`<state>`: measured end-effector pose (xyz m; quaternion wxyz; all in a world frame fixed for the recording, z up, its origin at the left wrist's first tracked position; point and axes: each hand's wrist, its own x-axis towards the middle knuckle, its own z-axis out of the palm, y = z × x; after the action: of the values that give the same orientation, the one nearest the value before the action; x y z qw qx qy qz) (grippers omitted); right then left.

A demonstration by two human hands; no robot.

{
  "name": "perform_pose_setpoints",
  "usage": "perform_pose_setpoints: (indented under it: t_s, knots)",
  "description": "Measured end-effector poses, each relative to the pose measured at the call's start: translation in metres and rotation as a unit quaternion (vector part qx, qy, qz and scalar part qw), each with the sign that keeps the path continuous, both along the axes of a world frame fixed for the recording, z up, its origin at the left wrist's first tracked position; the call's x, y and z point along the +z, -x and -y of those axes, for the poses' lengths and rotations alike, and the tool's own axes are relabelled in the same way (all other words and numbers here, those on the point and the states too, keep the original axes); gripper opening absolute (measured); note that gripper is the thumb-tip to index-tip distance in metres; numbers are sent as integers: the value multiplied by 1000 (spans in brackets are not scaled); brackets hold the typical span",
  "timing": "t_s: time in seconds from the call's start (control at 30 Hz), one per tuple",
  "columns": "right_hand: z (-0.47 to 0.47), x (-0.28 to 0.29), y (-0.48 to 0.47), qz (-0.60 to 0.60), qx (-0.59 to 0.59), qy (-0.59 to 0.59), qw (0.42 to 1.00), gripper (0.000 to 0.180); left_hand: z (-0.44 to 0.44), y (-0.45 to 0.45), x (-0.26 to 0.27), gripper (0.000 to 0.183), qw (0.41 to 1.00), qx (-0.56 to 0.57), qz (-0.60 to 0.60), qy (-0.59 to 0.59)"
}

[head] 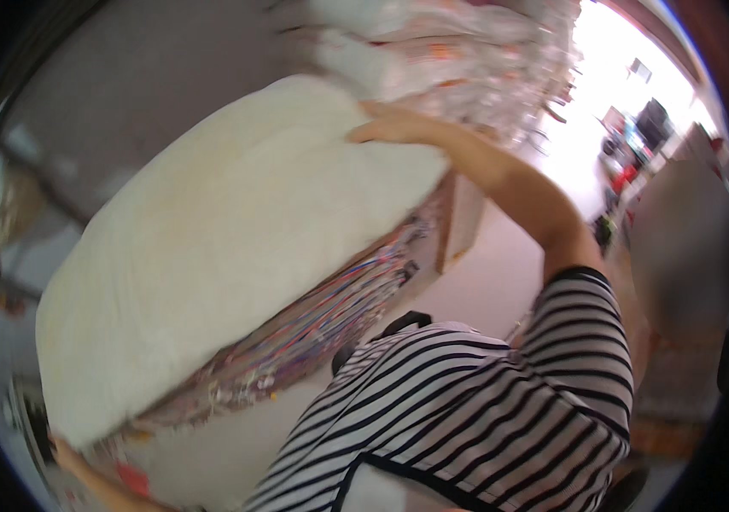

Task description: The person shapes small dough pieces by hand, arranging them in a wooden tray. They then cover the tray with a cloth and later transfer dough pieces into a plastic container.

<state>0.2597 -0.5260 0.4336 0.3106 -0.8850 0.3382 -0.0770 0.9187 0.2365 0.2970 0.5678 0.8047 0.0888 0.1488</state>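
Note:
A large cream-white padded piece (230, 224), like a thick cushion or folded batting, stretches diagonally before me. My right hand (400, 125) grips its upper right end, where the surface is creased. At its lower left corner is my left hand (67, 456), small and blurred near the picture's rim; it appears to hold that corner, with its fingers partly hidden. Below the padding's near edge shows a layered mass of multicoloured material (313, 326), streaked by motion blur. What bears the padding from beneath is hidden.
Piled, plastic-wrapped white packages (416, 57) stand at the top. A brown-edged panel (457, 217) rises beyond my right hand's end. Pale floor (467, 281) runs toward a bright opening with assorted goods (627, 147). A blurred person (684, 249) is at the right.

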Motion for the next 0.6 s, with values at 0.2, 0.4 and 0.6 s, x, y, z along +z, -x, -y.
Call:
perform_pose_setpoints:
  t_s: [0.2, 0.4, 0.6]
  knots:
    - [4, -37, 3, 191, -17, -119, 974, 86, 124, 135, -5, 67, 976, 22, 199, -89]
    - [-6, -69, -11, 400, -11, -153, 904, 74, 192, 263, -13, 53, 952, 8, 278, -131]
    - [58, -54, -34, 408, 48, -13, 912, 54, 227, 375, -14, 40, 931, 1, 332, -154]
